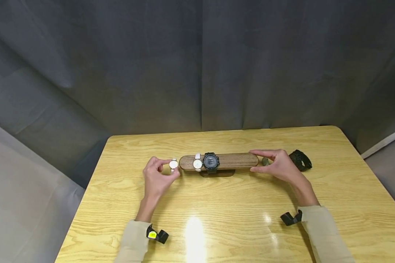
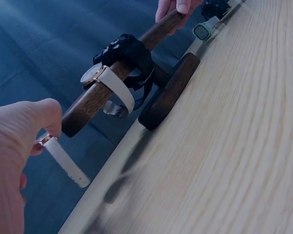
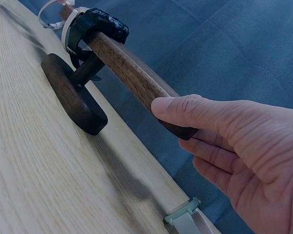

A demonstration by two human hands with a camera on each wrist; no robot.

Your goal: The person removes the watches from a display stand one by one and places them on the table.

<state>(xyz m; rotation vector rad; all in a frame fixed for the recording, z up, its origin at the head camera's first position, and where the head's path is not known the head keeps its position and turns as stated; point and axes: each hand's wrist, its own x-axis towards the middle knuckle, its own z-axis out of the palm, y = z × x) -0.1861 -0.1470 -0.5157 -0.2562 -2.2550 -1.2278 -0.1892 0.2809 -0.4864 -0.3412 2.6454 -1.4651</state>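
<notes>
A dark wooden watch stand (image 1: 237,161) has a long bar on a short post and base. Two watches hang on its left half: a white-strapped watch (image 1: 197,164) and a chunky black digital watch (image 1: 211,162). My left hand (image 1: 156,177) pinches a second white-strapped wristwatch (image 1: 173,164) by its case, beside the bar's left end. In the left wrist view its strap (image 2: 66,161) dangles. With thumb and fingers my right hand (image 1: 279,166) grips the bar's right end, seen closely in the right wrist view.
On the table (image 1: 230,204) past my right hand lie a black watch (image 1: 301,160) and a pale green watch (image 1: 265,161), partly behind the fingers. A dark curtain (image 1: 197,65) hangs along the table's back edge.
</notes>
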